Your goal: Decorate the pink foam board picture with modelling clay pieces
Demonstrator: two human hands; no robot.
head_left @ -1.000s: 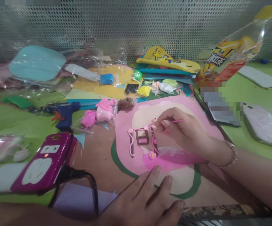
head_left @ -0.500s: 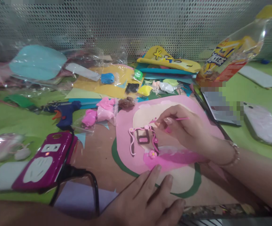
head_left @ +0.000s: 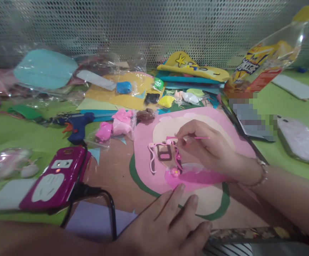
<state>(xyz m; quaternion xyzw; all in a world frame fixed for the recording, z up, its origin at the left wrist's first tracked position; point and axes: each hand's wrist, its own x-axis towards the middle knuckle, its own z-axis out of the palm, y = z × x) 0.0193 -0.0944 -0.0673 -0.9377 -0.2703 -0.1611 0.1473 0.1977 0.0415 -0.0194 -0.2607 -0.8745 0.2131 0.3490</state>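
In my right hand (head_left: 204, 144) is a slim pink stick tool (head_left: 201, 138), pinched between closed fingers. Its tip is at a small pink clay flower (head_left: 169, 141) on the upper edge of a dark brown cut-out shape (head_left: 164, 152). Wavy pink clay strands (head_left: 152, 158) run along the brown shape, with a pink flower with a yellow centre (head_left: 175, 172) at its lower right. These lie on a layered pink, cream and green paper piece (head_left: 143, 167). My left hand (head_left: 167, 220) rests over its near edge, fingers stretched and apart, holding nothing.
Bagged pink clay (head_left: 122, 122) and a blue glue gun (head_left: 78, 126) lie to the left, near a magenta power strip (head_left: 51, 181) with a black cable. Behind are yellow paper sheets (head_left: 98, 97) with more clay packets. A plastic bottle (head_left: 272, 60) and a phone (head_left: 301, 140) are at right.
My right hand has shifted slightly left and down, bringing the tool's tip to the small flower. My left hand stays spread on the paper. The whole view has shifted slightly.
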